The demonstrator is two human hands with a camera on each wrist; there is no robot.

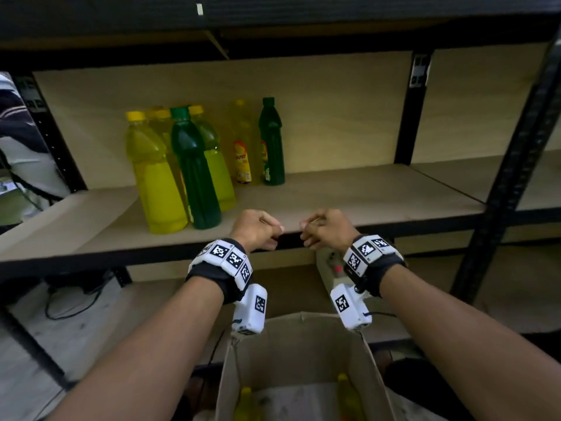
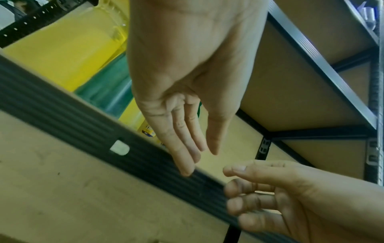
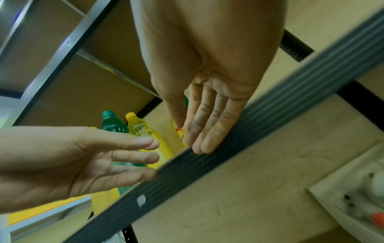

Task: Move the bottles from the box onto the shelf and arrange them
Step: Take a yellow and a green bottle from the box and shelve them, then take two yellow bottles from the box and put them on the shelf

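Several yellow and green bottles stand on the wooden shelf [image 1: 364, 196]. At the left is a cluster with a large yellow bottle [image 1: 154, 177] and a large green bottle [image 1: 194, 174]. Behind them are a small labelled yellow bottle [image 1: 242, 147] and a small green bottle [image 1: 271, 144]. My left hand [image 1: 274, 232] [image 2: 193, 148] and right hand [image 1: 306, 235] [image 3: 199, 131] hover side by side at the shelf's front edge. Both are empty, with relaxed fingers. Below them the cardboard box [image 1: 303, 354] stands open, holding two yellow bottles [image 1: 245, 402] [image 1: 349, 396].
A black upright post [image 1: 513, 165] bounds the shelf on the right, and the shelf board is bare right of the bottles. A white device with a red part [image 1: 332, 268] lies on the lower level behind the box. Cables [image 1: 73, 302] trail on the lower left.
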